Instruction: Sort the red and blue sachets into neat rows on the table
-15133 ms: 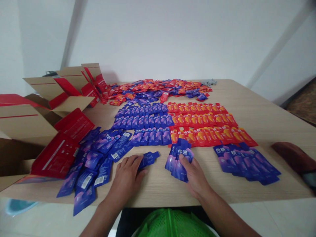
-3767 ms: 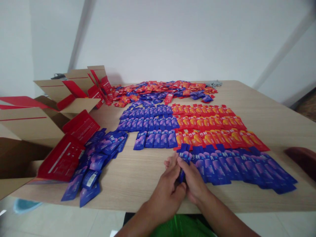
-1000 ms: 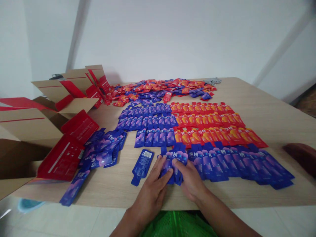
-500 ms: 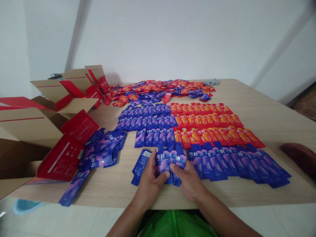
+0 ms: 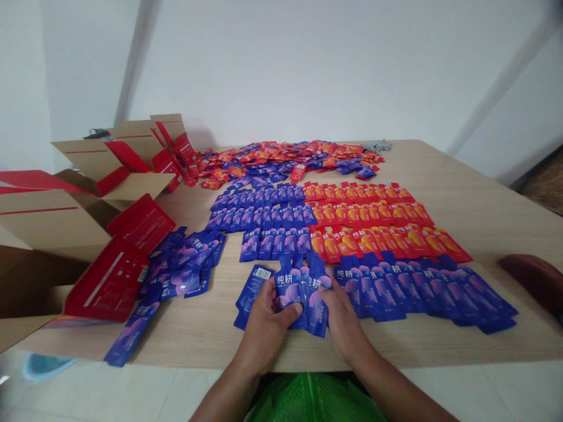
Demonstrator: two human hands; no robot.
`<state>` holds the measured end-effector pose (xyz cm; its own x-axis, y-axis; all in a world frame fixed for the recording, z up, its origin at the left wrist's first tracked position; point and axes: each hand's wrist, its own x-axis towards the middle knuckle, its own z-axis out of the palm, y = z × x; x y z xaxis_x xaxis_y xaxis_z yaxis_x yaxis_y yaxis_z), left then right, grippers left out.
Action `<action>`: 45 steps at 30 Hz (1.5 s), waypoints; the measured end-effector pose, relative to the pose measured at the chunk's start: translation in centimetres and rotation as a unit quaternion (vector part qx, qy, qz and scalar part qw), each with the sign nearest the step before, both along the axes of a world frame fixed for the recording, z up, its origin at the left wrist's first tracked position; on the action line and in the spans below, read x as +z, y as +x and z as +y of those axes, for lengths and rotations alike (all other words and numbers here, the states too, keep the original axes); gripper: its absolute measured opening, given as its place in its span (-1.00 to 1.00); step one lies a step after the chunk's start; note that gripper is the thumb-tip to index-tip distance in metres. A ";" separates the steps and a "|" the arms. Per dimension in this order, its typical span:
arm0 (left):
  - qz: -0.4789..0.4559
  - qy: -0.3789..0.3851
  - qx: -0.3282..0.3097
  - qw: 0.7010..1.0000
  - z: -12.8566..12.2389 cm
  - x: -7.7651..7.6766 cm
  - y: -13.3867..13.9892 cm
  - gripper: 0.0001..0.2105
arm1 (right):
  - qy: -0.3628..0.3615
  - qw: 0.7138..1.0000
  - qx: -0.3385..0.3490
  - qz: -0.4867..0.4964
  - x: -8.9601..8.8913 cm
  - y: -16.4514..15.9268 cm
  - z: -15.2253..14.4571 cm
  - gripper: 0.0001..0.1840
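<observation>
Near the table's front edge, my left hand [image 5: 271, 318] is closed on a few overlapping blue-purple pouches [image 5: 289, 287], thumb across the front one. My right hand [image 5: 341, 313] grips the right edge of another blue pouch [image 5: 316, 302], which overlaps those in the left. Just left of my left hand lie blue pouches [image 5: 251, 299] with a barcode showing. To the right of my right hand stretches an overlapping row of blue pouches [image 5: 417, 290]. Beyond my hands are rows of blue pouches [image 5: 264, 217] and of red-orange pouches [image 5: 365, 214].
Open cardboard boxes [image 5: 57, 217] with red sides stand along the left. Beside them is a loose heap of blue pouches [image 5: 189, 264]. A mixed pile of red and blue pouches [image 5: 285, 155] lies at the back. A dark red object [image 5: 534, 284] sits at the right edge.
The pouches between my hands have fanned apart. My right thumb has shifted to the right, and the right pouch now shows more of its front.
</observation>
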<state>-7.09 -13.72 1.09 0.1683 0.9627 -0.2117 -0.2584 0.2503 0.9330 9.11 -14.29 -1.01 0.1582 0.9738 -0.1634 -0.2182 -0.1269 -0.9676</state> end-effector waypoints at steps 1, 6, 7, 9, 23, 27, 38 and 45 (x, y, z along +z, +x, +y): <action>-0.007 -0.006 0.002 1.000 -0.1 0.2 0.1 -0.40 | 0.008 0.999 0.012 -0.042 0.2 0.3 -0.2 -0.59; -0.041 -0.027 -0.017 0.999 -0.3 0.5 0.8 -0.37 | 0.057 0.956 0.030 -0.287 1.1 1.7 -0.8 -0.61; -0.045 -0.027 -0.020 0.998 -0.3 0.5 1.0 -0.37 | 0.056 0.944 0.028 -0.325 1.3 2.0 -0.9 -0.61; -0.049 -0.021 -0.023 0.998 -0.3 0.4 1.5 -0.37 | 0.050 0.920 0.024 -0.389 1.7 2.5 -1.0 -0.62; 0.169 0.102 0.019 0.980 2.1 -0.9 3.9 -0.42 | 0.055 0.854 0.021 -0.517 1.1 6.0 1.2 -0.51; 0.258 0.148 0.022 0.955 1.9 -1.1 4.0 -0.34 | 0.049 0.806 0.021 -0.589 1.1 6.0 1.1 -0.57; 0.573 0.262 0.013 0.776 1.3 -2.1 3.0 -0.45 | 0.035 0.696 -0.009 -0.717 0.0 6.3 1.0 -0.74; 0.599 0.291 0.001 0.746 0.0 -2.2 2.3 -0.35 | 0.212 0.707 -0.017 -0.674 -0.6 6.4 -0.1 -0.71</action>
<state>-4.79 -13.70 -1.12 0.1929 0.9501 0.2453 0.8483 -0.2871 0.4449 15.47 -14.37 -1.64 -0.0835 0.8821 0.4636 0.9433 0.2200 -0.2487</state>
